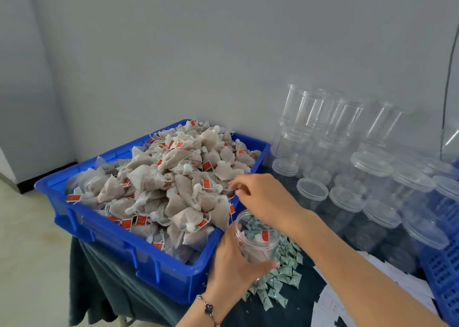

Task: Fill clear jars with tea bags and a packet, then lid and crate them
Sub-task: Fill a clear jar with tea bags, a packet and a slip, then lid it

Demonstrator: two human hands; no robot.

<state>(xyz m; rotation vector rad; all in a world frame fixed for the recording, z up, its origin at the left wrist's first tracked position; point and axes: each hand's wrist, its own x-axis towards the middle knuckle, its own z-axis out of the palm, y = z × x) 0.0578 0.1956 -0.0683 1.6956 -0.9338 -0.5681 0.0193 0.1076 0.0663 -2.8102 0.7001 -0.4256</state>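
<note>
The left hand (233, 257) grips a clear jar (255, 237), fingers and thumb curled round its wall, and holds it tilted, mouth up, just off the near right corner of the blue tray (119, 242). The jar holds at least one tea bag with a red tag; how many cannot be told. A bracelet (208, 309) sits on the left wrist.

The right hand (263, 197) reaches across above the jar to the right edge of the tea bag heap (173, 185). Its fingertips (237, 188) are curled and drawn together at a tea bag string or tag; what exactly is pinched is too small to confirm.

The blue tray stands at the left end of the table (104, 284), which is covered in dark cloth, and is piled above its rim with tea bags. Small green-white packets (280, 274) lie loose on the cloth beneath and beside the held jar.

Toward the table's far right, empty clear jars (323, 118) are stacked against the wall. In front of them stand lidded clear jars (380, 217) in rows. White paper slips (332, 302) lie at the near right edge. A blue crate (444, 272) sits at the right edge, partly out of view.
</note>
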